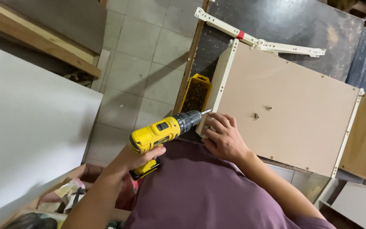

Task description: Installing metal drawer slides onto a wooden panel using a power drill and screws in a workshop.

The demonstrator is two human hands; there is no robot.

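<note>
While the left hand drills, a screw tray sits beside — touching the drawer.

The cordless power drill is bright yellow with a black-grey chuck. Just beyond it, the small plastic tray of screws is the same yellow, its contents dark brown. Right of the drill, the flat fibreboard drawer panel is pale tan, edged cream. The metal drawer slide above is white (one red band). The counter is mottled black.

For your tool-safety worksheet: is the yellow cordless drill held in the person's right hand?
No: the left hand holds the yellow cordless drill, while the right hand steadies the drawer box.
</note>
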